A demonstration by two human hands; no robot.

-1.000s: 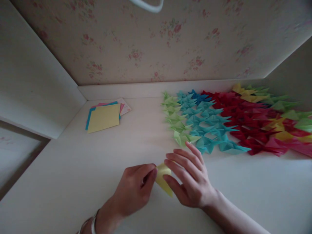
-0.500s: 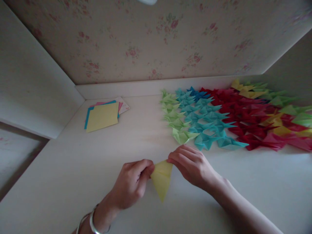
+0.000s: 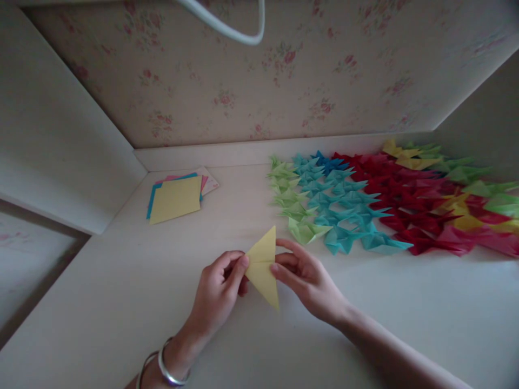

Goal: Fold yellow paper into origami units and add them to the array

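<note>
A yellow sheet of origami paper [image 3: 263,268], folded into a triangle with a crease across its middle, is held between my two hands above the white table. My left hand [image 3: 221,283] pinches its left corner between thumb and fingers. On the opposite side, my right hand [image 3: 306,278] grips the long straight edge, thumb in front and fingers partly behind the paper. The triangle's other two points stick out up and down. Close beyond my right hand stands a light green paper crane [image 3: 306,231].
Rows of folded paper cranes, turquoise [image 3: 338,237], dark red [image 3: 421,235] and other colours, cover the table's right rear. At the left rear lies a stack of square papers [image 3: 176,200], yellow on top. A white cable [image 3: 243,38] hangs before the flowered wall [image 3: 227,97].
The yellow triangle has turned, so its long edge now faces right instead of up. My right hand has shifted from its top corner to that edge. The view has tilted slightly upward.
</note>
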